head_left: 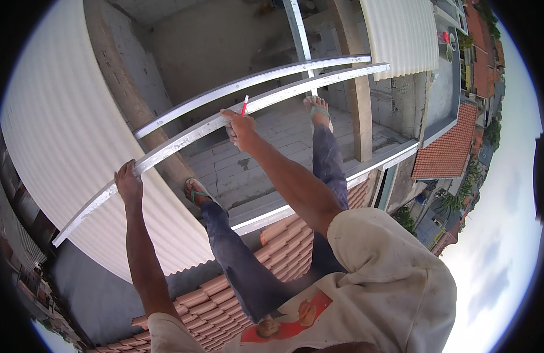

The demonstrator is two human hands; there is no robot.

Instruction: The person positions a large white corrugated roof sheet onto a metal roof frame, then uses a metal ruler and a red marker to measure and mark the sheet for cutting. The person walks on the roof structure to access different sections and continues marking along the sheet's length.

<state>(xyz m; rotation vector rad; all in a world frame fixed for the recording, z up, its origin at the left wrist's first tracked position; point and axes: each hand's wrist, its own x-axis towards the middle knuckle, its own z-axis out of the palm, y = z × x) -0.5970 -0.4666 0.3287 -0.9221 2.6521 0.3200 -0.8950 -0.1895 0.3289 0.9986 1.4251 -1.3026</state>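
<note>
A long silver metal bar (184, 139) crosses the view from lower left to upper right. My left hand (129, 181) grips it over the white corrugated sheet (66, 135). Farther along, my right hand (239, 130) is closed on the same bar, with a slim red-and-white marker (244, 106) sticking up from it. A second silver bar (213, 91) lies just beyond, roughly parallel, crossing a narrower upright-running metal strip (297, 26) at the top. My sandalled feet (316, 110) stand apart near the bars, the left one beside the sheet's edge.
Below the bars is a deep opening with grey block work (225, 170) and concrete beams (359, 117). Another corrugated sheet (401, 32) is at top right. Red roof tiles (272, 253) slope beneath my legs. Neighbouring rooftops (445, 141) and trees show far right.
</note>
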